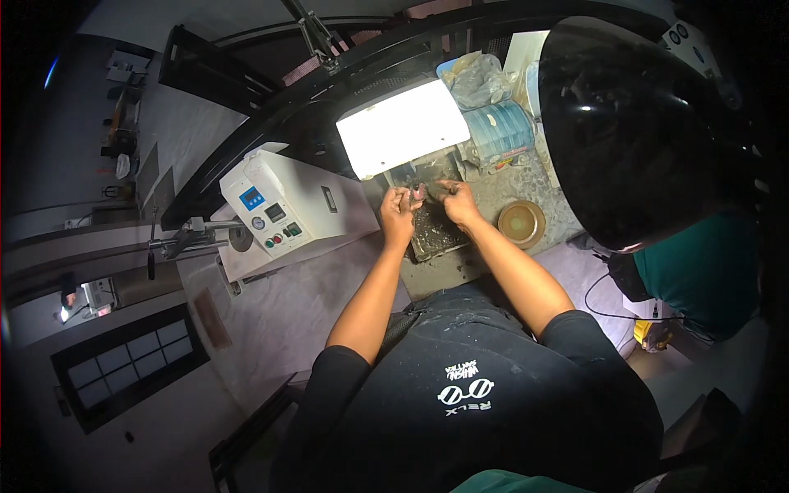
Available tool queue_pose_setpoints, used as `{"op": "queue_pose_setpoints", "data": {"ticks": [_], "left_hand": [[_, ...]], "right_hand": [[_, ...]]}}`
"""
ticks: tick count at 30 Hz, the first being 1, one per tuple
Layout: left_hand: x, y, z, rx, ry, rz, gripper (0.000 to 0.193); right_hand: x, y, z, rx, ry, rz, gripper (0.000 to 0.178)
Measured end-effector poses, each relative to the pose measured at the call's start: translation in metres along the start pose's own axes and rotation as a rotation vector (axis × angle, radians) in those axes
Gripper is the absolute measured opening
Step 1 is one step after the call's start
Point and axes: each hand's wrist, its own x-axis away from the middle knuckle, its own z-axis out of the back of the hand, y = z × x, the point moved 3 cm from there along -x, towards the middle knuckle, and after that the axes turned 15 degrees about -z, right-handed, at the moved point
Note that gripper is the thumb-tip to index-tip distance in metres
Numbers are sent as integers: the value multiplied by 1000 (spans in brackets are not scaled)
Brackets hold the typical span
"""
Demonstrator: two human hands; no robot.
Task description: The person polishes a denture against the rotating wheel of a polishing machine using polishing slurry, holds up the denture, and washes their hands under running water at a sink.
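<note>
Both my hands meet over a dark, grimy tray (438,232) below a bright white hood. In the fingers of my left hand (398,215) is a small pinkish-red piece (419,192), too small to name. My right hand (459,204) is close beside it on the right, its fingers bent and pressed together with darkened tips. Whatever those fingers grip is too small and dark to make out. A round brown bowl (522,223) stands to the right of my right forearm.
A white machine (349,201) with a gauge and buttons stands on the left. Behind my hands is the glaring white hood (403,127). A blue ribbed plastic bottle (501,131) and a crumpled plastic bag (478,80) lie beyond. A large glossy black shape (641,131) fills the right, above green cloth (699,275).
</note>
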Motion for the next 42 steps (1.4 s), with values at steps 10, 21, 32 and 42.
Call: {"op": "queue_pose_setpoints", "data": {"ticks": [10,21,32,42], "left_hand": [[-25,-13,1,-33,49,-24,6],[-61,-12,-11,-167,260,571,12],[-70,-10,-19,-140,304,566,35],[-63,-5,-20,-233,311,481,18]], "right_hand": [[-7,-24,-13,44,104,22,26],[-47,-21,-12,-197,212,-344,24],[-62,-12,-12,-191,229,-441,30],[-55,-17,-13,-290,283,-452,31]]}}
